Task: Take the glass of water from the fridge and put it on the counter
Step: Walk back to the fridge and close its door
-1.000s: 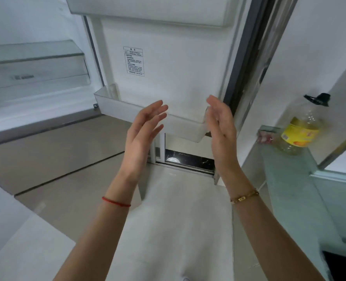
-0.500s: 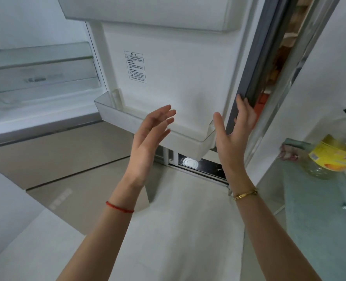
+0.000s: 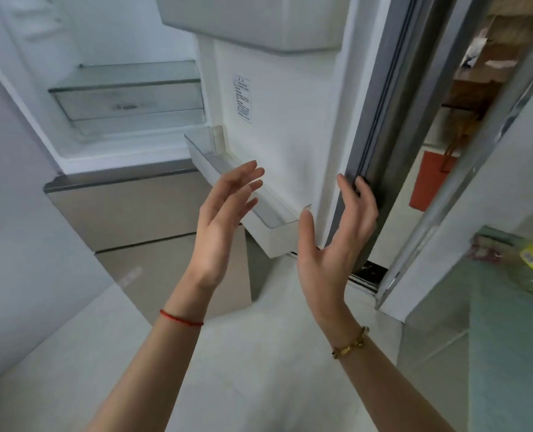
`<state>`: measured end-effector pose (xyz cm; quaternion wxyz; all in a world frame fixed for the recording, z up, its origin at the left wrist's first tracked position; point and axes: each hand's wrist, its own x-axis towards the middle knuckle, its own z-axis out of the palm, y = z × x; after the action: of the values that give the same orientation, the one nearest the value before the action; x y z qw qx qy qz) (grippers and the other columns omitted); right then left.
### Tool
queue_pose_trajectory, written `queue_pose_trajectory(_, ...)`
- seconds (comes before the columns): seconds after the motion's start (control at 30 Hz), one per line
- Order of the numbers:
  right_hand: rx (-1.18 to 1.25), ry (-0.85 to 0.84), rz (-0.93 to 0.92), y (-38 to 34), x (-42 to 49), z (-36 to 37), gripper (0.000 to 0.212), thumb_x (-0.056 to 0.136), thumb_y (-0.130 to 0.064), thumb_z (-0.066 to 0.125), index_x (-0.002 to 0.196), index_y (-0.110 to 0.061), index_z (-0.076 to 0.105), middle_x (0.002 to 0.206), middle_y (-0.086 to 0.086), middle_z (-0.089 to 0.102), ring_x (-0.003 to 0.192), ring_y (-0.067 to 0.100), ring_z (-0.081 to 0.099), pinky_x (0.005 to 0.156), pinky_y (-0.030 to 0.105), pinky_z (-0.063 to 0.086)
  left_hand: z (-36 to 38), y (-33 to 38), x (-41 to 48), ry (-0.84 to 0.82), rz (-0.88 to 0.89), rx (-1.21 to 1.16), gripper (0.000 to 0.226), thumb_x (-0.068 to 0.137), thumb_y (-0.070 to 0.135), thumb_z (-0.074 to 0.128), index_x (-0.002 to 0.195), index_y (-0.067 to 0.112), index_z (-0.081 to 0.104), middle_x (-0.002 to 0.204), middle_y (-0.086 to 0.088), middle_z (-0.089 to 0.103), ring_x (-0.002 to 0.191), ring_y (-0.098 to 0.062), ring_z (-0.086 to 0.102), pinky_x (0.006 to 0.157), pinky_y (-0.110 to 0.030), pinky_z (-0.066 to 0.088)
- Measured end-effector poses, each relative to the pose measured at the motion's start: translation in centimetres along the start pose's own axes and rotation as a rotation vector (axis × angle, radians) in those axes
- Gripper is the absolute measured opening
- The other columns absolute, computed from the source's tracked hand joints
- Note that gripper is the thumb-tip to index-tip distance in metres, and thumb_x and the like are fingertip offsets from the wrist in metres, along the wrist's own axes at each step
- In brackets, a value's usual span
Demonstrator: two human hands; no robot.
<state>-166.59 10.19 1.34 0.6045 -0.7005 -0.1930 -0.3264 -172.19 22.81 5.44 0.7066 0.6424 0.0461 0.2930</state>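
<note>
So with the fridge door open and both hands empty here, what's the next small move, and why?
Probably pull the fridge door wider with the right hand, whose fingers curl around its edge. The left hand hovers open and empty, and no glass shows on the visible shelf or door bin, so more of the interior needs exposing.

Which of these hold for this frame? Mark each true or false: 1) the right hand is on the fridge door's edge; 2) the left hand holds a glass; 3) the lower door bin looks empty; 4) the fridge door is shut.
1) True: the right hand has its fingers on the edge of the door.
2) False: the left hand is open and empty; no glass is in view.
3) True: the door bin shows nothing inside.
4) False: the door stands open, with a shelf visible inside.
</note>
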Motion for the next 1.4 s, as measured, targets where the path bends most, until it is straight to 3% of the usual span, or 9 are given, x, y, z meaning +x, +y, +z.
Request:
queue_pose_trajectory(0.2,0.050,0.095,-0.214,-4.3,-5.3,3.6,0.033,0.092,0.006,0.060,0.125,0.004,0.064,0.135,0.013,0.053,0.123,0.025,0.052,0.102,0.048,0.049,-9.6,3.1,-4.4,0.220,0.033,0.063,0.036,0.093,0.024,0.052,0.128,0.024,0.065,0.140,-0.003,0.066,0.131,-0.017,0.062,0.115,-0.042,0.045)
queue_pose_trajectory(0.3,-0.012,0.215,-0.291,-5.9,-6.4,6.0,0.038,0.092,0.003,0.062,0.130,0.001,0.060,0.133,0.012,0.052,0.120,0.017,0.045,0.103,0.039,0.042,-14.9,4.7,-6.4,0.285,0.040,0.101,0.040,0.088,0.033,0.058,0.127,0.025,0.065,0.139,-0.003,0.066,0.131,-0.017,0.062,0.114,-0.041,0.046)
queue_pose_trajectory(0.43,-0.056,0.237,-0.380,-9.7,-9.8,9.9,0.047,0.089,0.007,0.064,0.135,0.000,0.057,0.137,0.013,0.051,0.124,0.030,0.046,0.112,0.037,0.035,-21.3,6.5,-8.5,0.333,0.040,0.132,0.047,0.086,0.036,0.059,0.130,0.020,0.063,0.138,-0.003,0.067,0.131,-0.018,0.062,0.114,-0.041,0.046)
queue_pose_trajectory(0.73,-0.112,-0.093,-0.604,-14.9,-15.3,19.2,0.047,0.094,0.019,0.045,0.127,-0.005,0.069,0.135,0.010,0.067,0.136,0.026,0.050,0.121,0.034,0.038,-31.3,8.3,-8.4,0.292,0.035,0.166,0.039,0.095,0.022,0.051,0.132,0.019,0.062,0.136,-0.003,0.068,0.131,-0.018,0.062,0.116,-0.044,0.045)
queue_pose_trajectory(1.07,-0.047,-0.337,-0.840,-15.8,-15.5,31.1,0.049,0.086,0.022,0.056,0.127,-0.003,0.068,0.143,0.011,0.064,0.142,0.024,0.046,0.119,0.048,0.041,-37.0,7.5,-5.7,0.329,0.032,0.134,0.040,0.098,0.019,0.048,0.135,0.014,0.061,0.138,-0.004,0.067,0.133,-0.019,0.061,0.117,-0.047,0.043)
queue_pose_trajectory(1.2,-0.020,-0.346,-0.944,-16.3,-15.0,35.7,0.038,0.093,0.015,0.052,0.121,-0.002,0.071,0.145,0.012,0.062,0.142,0.025,0.048,0.121,0.042,0.039,-39.4,7.0,-3.5,0.346,0.036,0.147,0.040,0.098,0.018,0.048,0.135,0.013,0.060,0.141,-0.003,0.065,0.134,-0.018,0.060,0.117,-0.047,0.044)
queue_pose_trajectory(1.27,0.057,-0.358,-0.878,-16.6,-14.8,37.9,0.040,0.093,0.012,0.056,0.128,-0.002,0.069,0.153,0.018,0.052,0.146,0.028,0.042,0.122,0.042,0.037,-40.7,6.7,-2.0,0.361,0.049,0.156,0.039,0.098,0.018,0.048,0.135,0.014,0.061,0.142,-0.001,0.064,0.135,-0.017,0.059,0.118,-0.047,0.043)
queue_pose_trajectory(1.33,0.114,-0.358,-0.722,-16.7,-14.4,40.0,0.044,0.097,-0.008,0.065,0.140,-0.003,0.058,0.157,0.017,0.034,0.149,0.035,0.032,0.125,0.046,0.031,-41.9,6.5,-0.3,0.378,0.053,0.162,0.037,0.100,0.017,0.048,0.134,0.017,0.062,0.142,0.001,0.064,0.135,-0.017,0.059,0.118,-0.048,0.042)
queue_pose_trajectory(1.4,0.064,-0.372,-0.612,-16.5,-13.6,41.9,0.069,0.095,-0.035,0.071,0.149,-0.004,0.042,0.158,0.017,0.026,0.151,0.038,0.025,0.127,0.051,0.026,-42.9,6.5,1.2,0.395,0.056,0.177,0.036,0.102,0.015,0.047,0.133,0.019,0.063,0.142,0.003,0.064,0.134,-0.015,0.060,0.118,-0.049,0.042)
